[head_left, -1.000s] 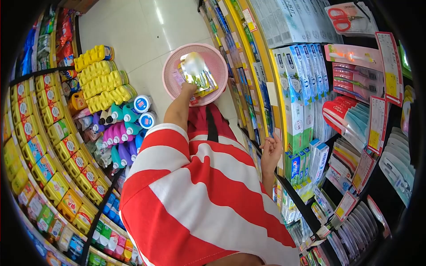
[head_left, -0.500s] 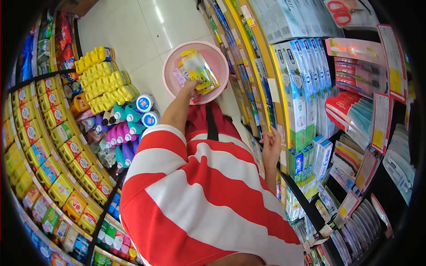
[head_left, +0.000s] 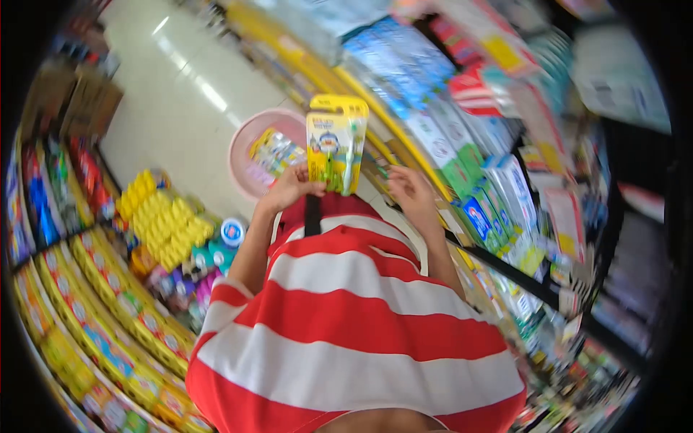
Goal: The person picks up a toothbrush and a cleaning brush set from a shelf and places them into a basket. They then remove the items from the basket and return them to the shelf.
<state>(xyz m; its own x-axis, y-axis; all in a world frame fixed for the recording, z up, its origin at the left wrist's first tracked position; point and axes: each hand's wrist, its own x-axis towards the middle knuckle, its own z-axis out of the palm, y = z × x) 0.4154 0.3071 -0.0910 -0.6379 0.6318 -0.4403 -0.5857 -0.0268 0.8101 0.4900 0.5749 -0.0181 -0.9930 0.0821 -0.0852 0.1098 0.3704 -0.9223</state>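
Note:
My left hand [head_left: 294,186] grips the lower left edge of a toothbrush pack [head_left: 336,144], held upright above my lap. The pack has a yellow card with a cartoon figure and a pale green toothbrush. Just right of it, my right hand [head_left: 413,191] is raised with nothing in it, its fingers loosely bent and apart, near the yellow shelf edge. Behind the pack a pink plastic basket [head_left: 240,162] stands on the floor, partly hidden by the pack and my left hand. Inside it lie more yellow-edged packs [head_left: 273,151] and a pinkish pack [head_left: 258,175].
Shelves of toothpaste boxes [head_left: 476,216] and hanging packs rise close on my right, blurred. To the left stand yellow bottles [head_left: 170,224], a white-lidded tub [head_left: 232,233] and shelves of yellow packages [head_left: 108,289]. Cardboard boxes [head_left: 90,105] sit farther back beside the tiled floor [head_left: 166,86].
My left hand has come out of the basket and lifted a toothbrush pack towards me. My right hand has moved nearer to the pack. The view has turned.

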